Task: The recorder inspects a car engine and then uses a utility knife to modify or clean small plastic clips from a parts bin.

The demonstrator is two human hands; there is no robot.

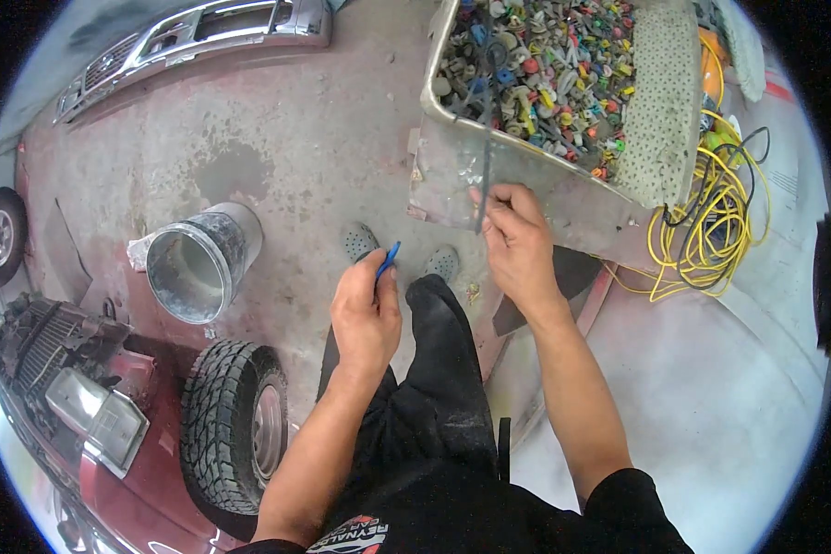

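My left hand is closed around a small blue plastic piece, whose tip sticks out past the thumb; its exact kind is not clear. My right hand pinches the lower end of a thin, dark, rod-like strip. From my fingers the strip reaches up across the near left corner of a large bin, with a loop at its far end. Many small plastic clips in mixed colours lie inside that bin, just beyond my right hand.
Coiled yellow cord hangs right of the bin. On the left stand a dirty bucket and a red vehicle with its front wheel. A chrome bumper lies at the far left, and a loose wheel by the left edge.
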